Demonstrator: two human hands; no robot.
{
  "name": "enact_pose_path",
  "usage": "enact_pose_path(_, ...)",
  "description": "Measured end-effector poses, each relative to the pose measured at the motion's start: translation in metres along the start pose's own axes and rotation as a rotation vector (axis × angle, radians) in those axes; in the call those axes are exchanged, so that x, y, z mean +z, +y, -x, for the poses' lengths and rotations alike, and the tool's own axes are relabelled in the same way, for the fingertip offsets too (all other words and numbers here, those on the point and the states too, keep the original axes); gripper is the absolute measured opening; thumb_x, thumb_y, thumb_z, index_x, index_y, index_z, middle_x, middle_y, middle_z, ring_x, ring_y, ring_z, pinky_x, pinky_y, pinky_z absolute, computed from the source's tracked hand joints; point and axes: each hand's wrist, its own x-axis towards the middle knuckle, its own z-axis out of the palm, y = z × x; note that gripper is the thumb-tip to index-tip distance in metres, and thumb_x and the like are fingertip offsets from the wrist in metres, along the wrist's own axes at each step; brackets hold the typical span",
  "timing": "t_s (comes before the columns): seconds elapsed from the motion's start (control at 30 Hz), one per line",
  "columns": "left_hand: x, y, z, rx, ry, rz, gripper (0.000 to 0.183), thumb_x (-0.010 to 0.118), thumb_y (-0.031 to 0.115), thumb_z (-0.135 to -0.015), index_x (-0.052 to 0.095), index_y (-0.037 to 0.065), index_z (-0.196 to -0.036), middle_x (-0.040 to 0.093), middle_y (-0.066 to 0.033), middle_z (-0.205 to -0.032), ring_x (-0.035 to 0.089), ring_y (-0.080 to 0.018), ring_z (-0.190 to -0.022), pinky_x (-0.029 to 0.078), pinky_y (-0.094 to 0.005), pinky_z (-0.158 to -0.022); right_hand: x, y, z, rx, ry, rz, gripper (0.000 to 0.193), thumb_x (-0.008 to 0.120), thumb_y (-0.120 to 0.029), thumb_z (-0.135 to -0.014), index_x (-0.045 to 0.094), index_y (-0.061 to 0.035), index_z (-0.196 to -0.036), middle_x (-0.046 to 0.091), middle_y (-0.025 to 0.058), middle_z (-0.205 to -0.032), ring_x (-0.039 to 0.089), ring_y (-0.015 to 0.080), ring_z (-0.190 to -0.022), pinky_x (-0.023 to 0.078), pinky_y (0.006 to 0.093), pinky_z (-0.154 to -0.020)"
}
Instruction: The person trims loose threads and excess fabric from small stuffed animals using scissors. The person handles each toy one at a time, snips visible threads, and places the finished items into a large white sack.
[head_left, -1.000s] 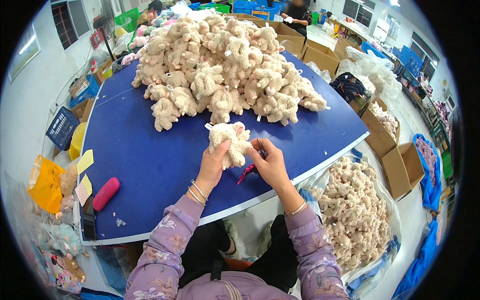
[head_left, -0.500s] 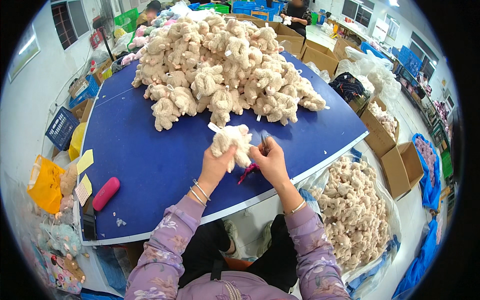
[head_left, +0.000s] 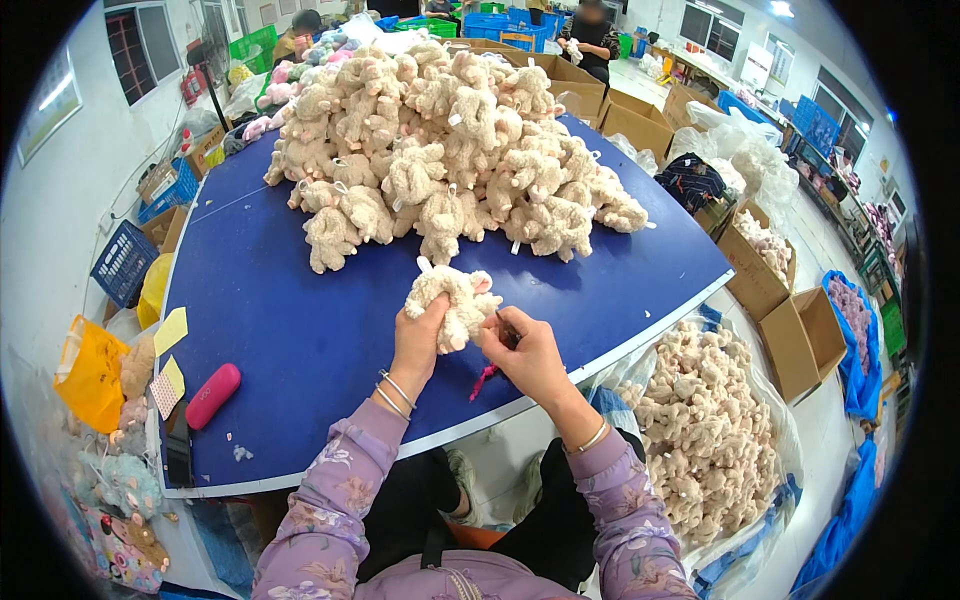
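Note:
A cream plush toy (head_left: 455, 308) with pinkish ears and a white tag is pinched in my left hand (head_left: 421, 335), above the near part of the blue table (head_left: 330, 330). Close against the toy's right side is my right hand (head_left: 527, 352), its fingers closed around a small dark tool (head_left: 508, 334). Most of that tool is hidden in the palm, so its exact kind does not show. A bright pink cord (head_left: 482, 381) dangles below the right hand. Beyond both hands rises a large heap of similar cream plush toys (head_left: 430, 150).
A pink case (head_left: 213, 396), a dark phone (head_left: 178, 455) and yellow paper (head_left: 171, 330) lie at the table's left. A big sack of plush toys (head_left: 705, 430) stands right of the table, beside cardboard boxes (head_left: 803, 340). Another person (head_left: 590, 45) sits at the back.
The toy and my left hand have shifted slightly left and nearer. The dark tool, upright beside the toy before, is now turned down and more covered by my right hand.

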Motion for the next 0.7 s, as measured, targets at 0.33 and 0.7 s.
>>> enact_pose_path(0.33,0.018,0.010,0.012,-0.089,-0.244,0.080,0.040,0.062,0.019,-0.093,0.051,0.001,-0.127,0.063,-0.0059,-0.113,0.064,-0.0143,-0.092,0.054,-0.0271,-0.072,0.005,0.022,-0.003,0.038,0.194,-0.005,0.026,0.071,-0.013,-0.082,0.056,0.0020,-0.098,0.060,0.0032,-0.072,0.049,0.0062,-0.062,0.044,0.0237,-0.057)
enact_pose_path(0.7,0.012,0.005,0.013,-0.110,-0.289,0.027,0.039,0.063,0.015,-0.091,0.050,0.003,-0.127,0.063,-0.0070,-0.110,0.064,-0.0141,-0.091,0.053,-0.0276,-0.069,0.000,0.027,-0.005,0.100,0.155,0.091,0.020,0.068,-0.012,-0.081,0.059,0.0036,-0.089,0.059,0.0058,-0.068,0.052,0.0100,-0.060,0.044,0.0270,-0.057)
